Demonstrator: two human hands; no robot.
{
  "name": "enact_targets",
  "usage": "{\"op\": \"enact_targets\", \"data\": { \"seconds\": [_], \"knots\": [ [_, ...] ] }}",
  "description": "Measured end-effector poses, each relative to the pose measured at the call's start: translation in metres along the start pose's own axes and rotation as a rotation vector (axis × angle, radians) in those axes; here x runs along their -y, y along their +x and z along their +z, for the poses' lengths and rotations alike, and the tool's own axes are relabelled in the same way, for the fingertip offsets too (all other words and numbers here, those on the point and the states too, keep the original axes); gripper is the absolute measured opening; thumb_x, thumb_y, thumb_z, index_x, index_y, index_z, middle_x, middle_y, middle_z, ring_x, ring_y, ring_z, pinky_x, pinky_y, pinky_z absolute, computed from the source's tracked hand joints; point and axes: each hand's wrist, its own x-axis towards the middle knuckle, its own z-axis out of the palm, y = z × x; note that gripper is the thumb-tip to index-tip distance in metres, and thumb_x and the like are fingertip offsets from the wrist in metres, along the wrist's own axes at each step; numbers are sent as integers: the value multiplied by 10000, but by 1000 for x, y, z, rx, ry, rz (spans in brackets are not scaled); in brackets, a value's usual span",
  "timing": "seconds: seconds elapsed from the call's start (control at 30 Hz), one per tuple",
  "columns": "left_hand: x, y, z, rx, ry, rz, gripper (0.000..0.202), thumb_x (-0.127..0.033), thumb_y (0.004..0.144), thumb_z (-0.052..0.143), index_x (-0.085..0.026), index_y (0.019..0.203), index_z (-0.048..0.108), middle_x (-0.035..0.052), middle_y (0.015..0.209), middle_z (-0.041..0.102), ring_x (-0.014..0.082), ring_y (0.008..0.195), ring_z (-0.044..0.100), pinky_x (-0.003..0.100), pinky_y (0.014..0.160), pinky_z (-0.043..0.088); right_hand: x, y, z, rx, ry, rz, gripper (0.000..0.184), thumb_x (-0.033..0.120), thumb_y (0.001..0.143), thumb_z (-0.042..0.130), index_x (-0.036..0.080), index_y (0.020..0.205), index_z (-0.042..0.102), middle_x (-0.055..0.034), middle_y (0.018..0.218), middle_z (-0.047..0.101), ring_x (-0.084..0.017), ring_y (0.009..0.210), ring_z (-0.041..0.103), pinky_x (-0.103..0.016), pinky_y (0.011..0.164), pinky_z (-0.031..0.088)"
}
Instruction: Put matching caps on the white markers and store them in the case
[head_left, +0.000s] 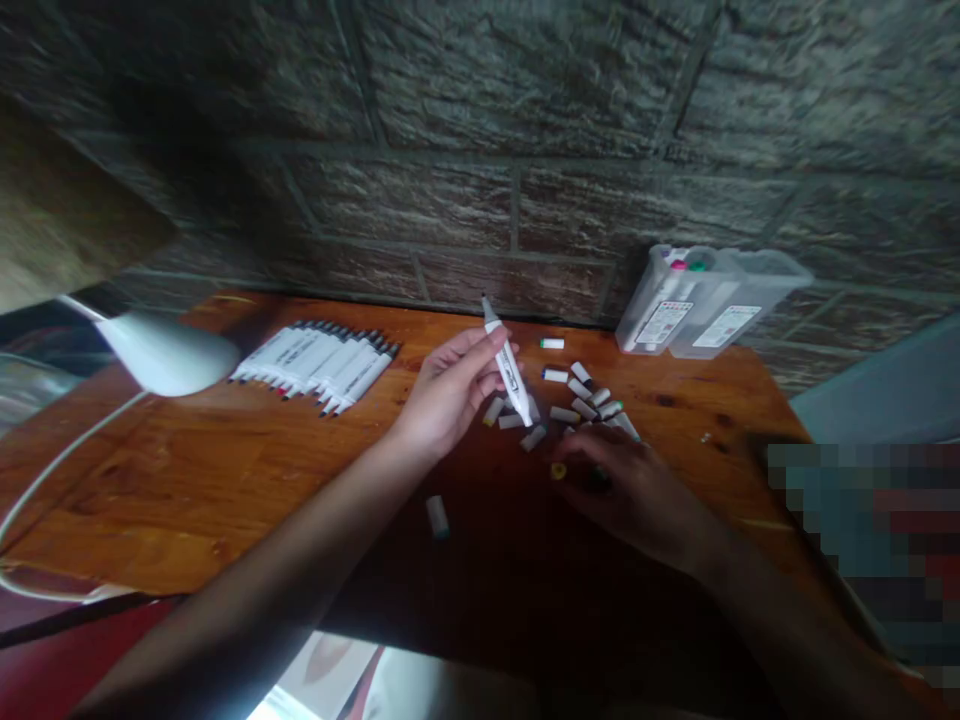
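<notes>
Near the middle of the wooden table, my left hand pinches a white marker that is tilted, with a grey nib end pointing up toward the wall. My right hand, in shadow, has its thumb and fingers closed on a small marker cap with a yellow end. Beside and behind the right hand lie several loose white marker caps with coloured ends. One more marker cap lies apart, below my left hand. To the left, a row of white markers lies side by side.
Clear plastic marker cases stand at the back right; a few coloured ends show in one. A white lamp with a white cable is at the left. A stone-block wall borders the table's back edge.
</notes>
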Motion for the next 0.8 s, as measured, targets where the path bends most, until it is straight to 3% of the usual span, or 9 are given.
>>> {"op": "enact_targets", "data": {
  "seconds": [0.17, 0.27, 0.4, 0.47, 0.67, 0.8],
  "knots": [
    [2, 0, 0, 14, -3, -26, 243, -299, 702, 843, -142, 841, 719, 1, 776, 726, 76, 662, 677, 161, 632, 547, -7, -1, 1, 60, 23, -15, 225, 206, 878, 652, 270, 1091, 619, -38, 1171, 686, -233, 1137, 615, -426, 969, 493],
    [0, -3, 3, 26, 7, 11, 274, -287, 673, 863, -152, 865, 722, 9, 818, 750, 78, 678, 674, 163, 635, 530, -8, -1, -8, -26, 162, 21, 317, 296, 859, 702, 270, 1164, 619, -47, 1197, 688, -222, 1094, 642, -388, 930, 516],
    [0, -14, 8, 95, 72, 47, 213, -263, 723, 837, -145, 861, 725, 29, 862, 767, 80, 688, 667, 172, 640, 511, 1, 3, -21, -281, 408, 149, 185, 390, 877, 682, 216, 935, 664, -44, 939, 725, -177, 876, 671, -331, 828, 527],
    [3, -20, 12, 162, 103, 42, 180, -264, 770, 804, -150, 890, 734, 38, 896, 772, 92, 719, 679, 180, 650, 511, 8, 6, -22, -344, 531, 188, 226, 403, 855, 704, 210, 784, 609, -17, 792, 696, -156, 766, 655, -306, 754, 526],
    [16, -31, 30, 256, 170, 94, 209, -293, 763, 805, -164, 902, 715, 17, 881, 763, 114, 778, 688, 231, 758, 513, 23, 12, -10, -331, 882, 145, 454, 343, 743, 817, 217, 645, 392, 35, 697, 677, -116, 645, 623, -245, 633, 485],
    [5, -33, 28, 316, 434, 220, 313, -404, 750, 792, -155, 921, 711, 37, 883, 743, 149, 822, 674, 269, 781, 498, 15, 8, -10, -303, 974, 182, 401, 289, 722, 837, 209, 657, 449, 67, 656, 644, -90, 583, 575, -214, 574, 448]
  ]
}}
